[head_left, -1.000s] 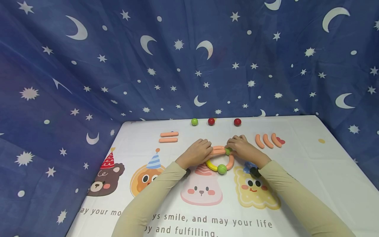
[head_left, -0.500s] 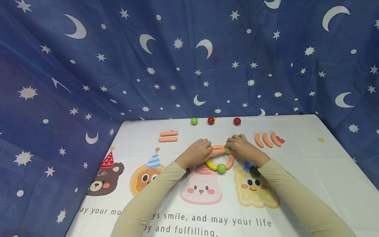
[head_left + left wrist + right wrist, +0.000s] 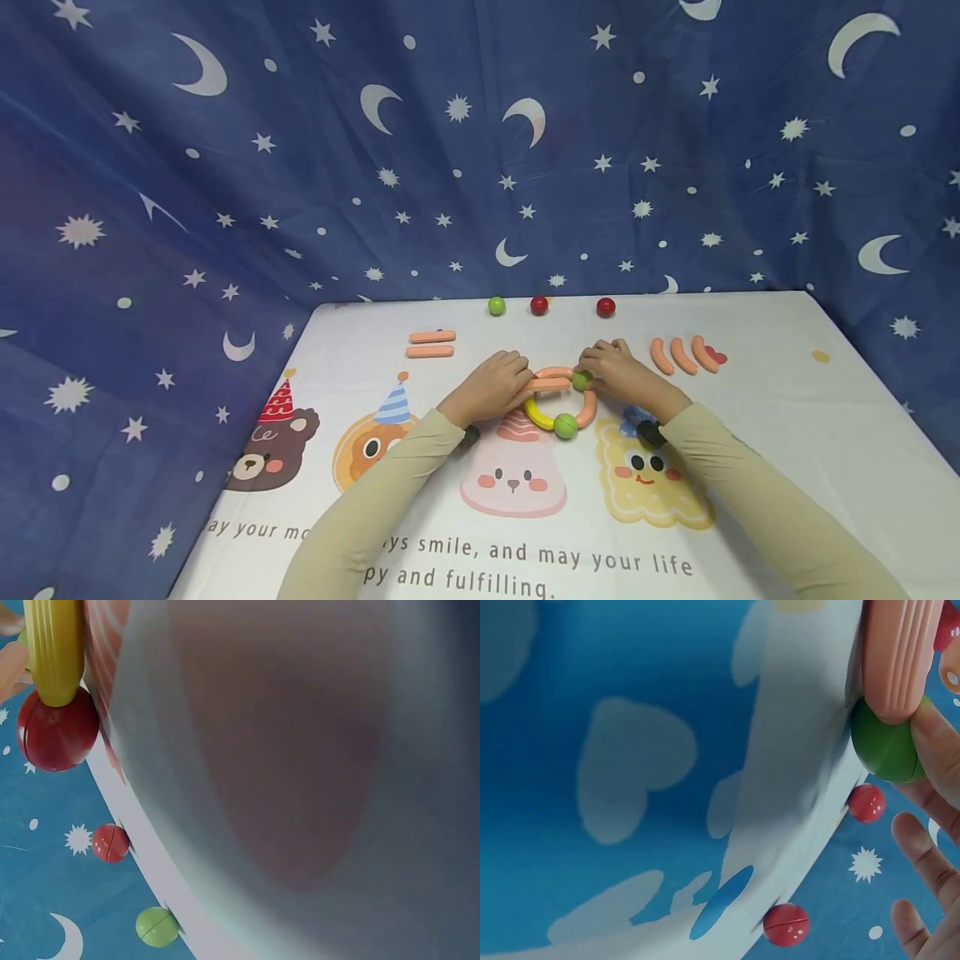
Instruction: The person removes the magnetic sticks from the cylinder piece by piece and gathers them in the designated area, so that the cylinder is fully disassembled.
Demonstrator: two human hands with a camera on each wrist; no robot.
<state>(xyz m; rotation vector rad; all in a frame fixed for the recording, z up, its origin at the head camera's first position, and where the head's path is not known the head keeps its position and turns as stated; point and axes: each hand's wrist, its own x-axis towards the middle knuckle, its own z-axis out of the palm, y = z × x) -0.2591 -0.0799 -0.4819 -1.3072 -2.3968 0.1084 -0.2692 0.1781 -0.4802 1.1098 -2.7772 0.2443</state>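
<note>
In the head view a ring of toy rods and balls lies mid-table: a yellow curved rod (image 3: 537,413), a green ball (image 3: 566,426) at its near side, an orange curved rod (image 3: 588,406) and another orange curved rod (image 3: 553,372) at the far side. My right hand (image 3: 622,377) pinches the ring's other green ball (image 3: 883,742) between thumb and finger. My left hand (image 3: 491,386) holds a straight orange rod (image 3: 551,384) across the ring's far part. A red ball (image 3: 58,729) at the yellow rod's end is hidden by the left hand in the head view.
Two straight orange rods (image 3: 431,352) lie at the back left. Several loose pieces stand farther off: a green ball (image 3: 497,306) and two red balls (image 3: 539,306) along the back edge. Three orange curved rods (image 3: 683,356) lie right. A blue curtain (image 3: 480,167) rises behind.
The straight orange rod in my left hand has levelled out, with a wider gap between it and the far curved rod. The right hand still grips the green ball; the view has shifted slightly.
</note>
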